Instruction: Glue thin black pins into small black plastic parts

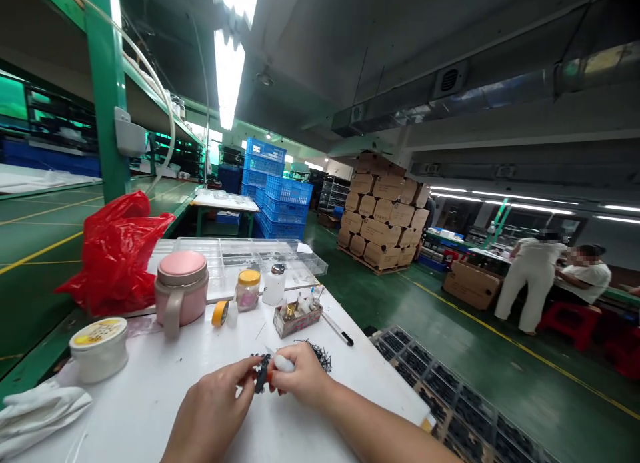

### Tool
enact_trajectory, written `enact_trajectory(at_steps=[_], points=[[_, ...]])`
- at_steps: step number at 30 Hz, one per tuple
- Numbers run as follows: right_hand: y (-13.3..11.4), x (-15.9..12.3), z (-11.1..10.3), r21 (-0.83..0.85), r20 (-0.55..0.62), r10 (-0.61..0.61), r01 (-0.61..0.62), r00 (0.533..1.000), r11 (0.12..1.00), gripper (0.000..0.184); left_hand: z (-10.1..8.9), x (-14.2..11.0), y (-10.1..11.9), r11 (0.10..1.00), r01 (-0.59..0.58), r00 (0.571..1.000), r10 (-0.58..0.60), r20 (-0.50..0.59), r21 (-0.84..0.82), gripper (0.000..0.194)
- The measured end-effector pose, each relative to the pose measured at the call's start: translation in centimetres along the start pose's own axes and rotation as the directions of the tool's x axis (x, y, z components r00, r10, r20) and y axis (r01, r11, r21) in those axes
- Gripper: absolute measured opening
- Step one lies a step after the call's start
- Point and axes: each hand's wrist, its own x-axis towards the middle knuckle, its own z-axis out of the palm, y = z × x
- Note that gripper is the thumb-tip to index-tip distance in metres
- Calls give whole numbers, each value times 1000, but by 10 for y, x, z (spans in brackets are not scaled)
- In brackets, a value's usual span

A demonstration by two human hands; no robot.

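Green flooring (330, 249) runs back beneath strip lights, with stacked blue crates (285, 203) at twelve o'clock from the hands and a pile of brown cartons (383, 213) between one and two. Nearer, a white worktop (150, 396) carries the work. At the dial's centre, the left hand (215, 393) pinches a small dark part (262, 374) between thumb and fingers, while the right hand (303, 369) is closed round a whitish, rounded tool (283, 363), brought right beside the part; whether its tip touches, I cannot tell. Thin black strips (321, 357) lie heaped just beside the right hand, between two and three o'clock. A small open box (299, 319) with bottles sits at one o'clock, a yellow-lidded jar (248, 293) near twelve, a yellow tape roll (219, 313) at eleven, a pink mug (183, 289) between ten and eleven, and a white tub (100, 356) near nine. Compartmented trays (453, 389) of black pieces extend at three o'clock.
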Motion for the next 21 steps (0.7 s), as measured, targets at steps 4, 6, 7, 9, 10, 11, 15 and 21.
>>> enact_trajectory(at_steps=[4, 6, 7, 9, 10, 11, 15, 21], points=[[3, -1, 4, 36, -54, 10, -8, 998, 999, 19, 2, 2, -3, 992, 36, 999, -36, 1, -122, 37], [5, -2, 6, 45, -82, 9, -5, 997, 999, 21, 3, 2, -5, 974, 58, 998, -57, 10, -220, 34], [6, -3, 7, 44, -95, 5, -1, 995, 999, 20, 4, 2, -5, 962, 68, 998, -66, 17, -265, 32], [7, -5, 8, 37, -114, -7, 11, 993, 999, 17, 4, 2, -6, 931, 84, 996, -77, 33, -355, 30], [7, -6, 9, 32, -122, -14, 18, 992, 999, 16, 5, 3, -7, 909, 94, 995, -82, 49, -405, 31], [6, -6, 9, 29, -128, -21, 25, 991, 999, 15, 6, 3, -7, 881, 112, 993, -88, 73, -461, 32], [4, -8, 9, 29, -143, -48, 53, 989, 998, 17, 11, 6, -7, 737, 238, 968, -125, 219, -633, 44], [3, -9, 7, 48, -123, -77, 84, 989, 995, 16, 11, 6, 0, 642, 331, 941, -169, 292, -692, 54]])
